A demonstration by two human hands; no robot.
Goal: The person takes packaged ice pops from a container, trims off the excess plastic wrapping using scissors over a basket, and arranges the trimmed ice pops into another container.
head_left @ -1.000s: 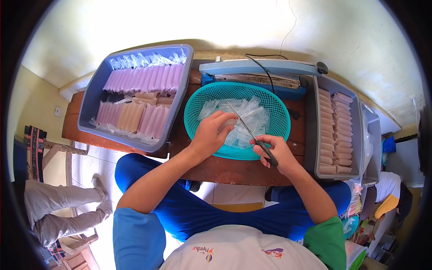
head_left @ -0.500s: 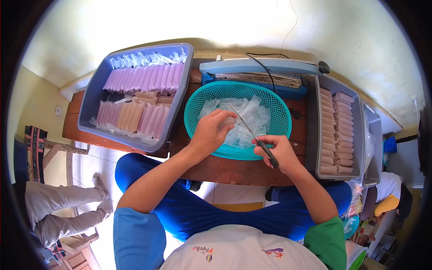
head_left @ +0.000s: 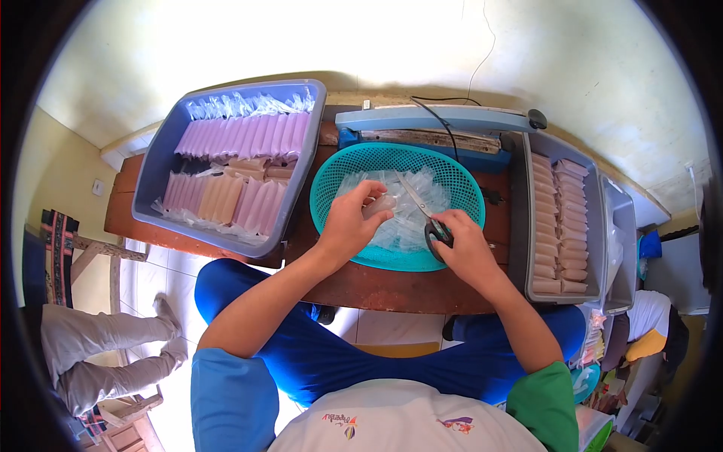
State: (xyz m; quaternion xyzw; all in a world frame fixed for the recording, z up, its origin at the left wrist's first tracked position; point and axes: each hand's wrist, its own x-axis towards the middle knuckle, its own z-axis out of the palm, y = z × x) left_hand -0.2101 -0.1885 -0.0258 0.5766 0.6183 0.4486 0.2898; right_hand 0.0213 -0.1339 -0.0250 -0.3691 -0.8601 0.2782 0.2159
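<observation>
My left hand (head_left: 352,224) is closed around a small clear plastic piece (head_left: 382,204), over the left side of a turquoise mesh basket (head_left: 325,186). Most of that piece is hidden by my fingers. In my right hand (head_left: 468,245) are black-handled scissors (head_left: 414,194), their blades pointing up and left above the basket. Beneath both hands lies a heap of clear plastic scraps (head_left: 429,184) inside the basket.
A grey-blue tub (head_left: 143,188) of filled purple and tan plastic tubes stands on the left. Behind the basket is a long blue sealer (head_left: 444,117) with a black cord. To the right, a grey bin (head_left: 520,226) holds stacked tan tubes. Another person's legs (head_left: 113,339) show at left.
The scissors have turned in my right hand, with the handle loops now showing near my fingers. My left hand stays in nearly the same place.
</observation>
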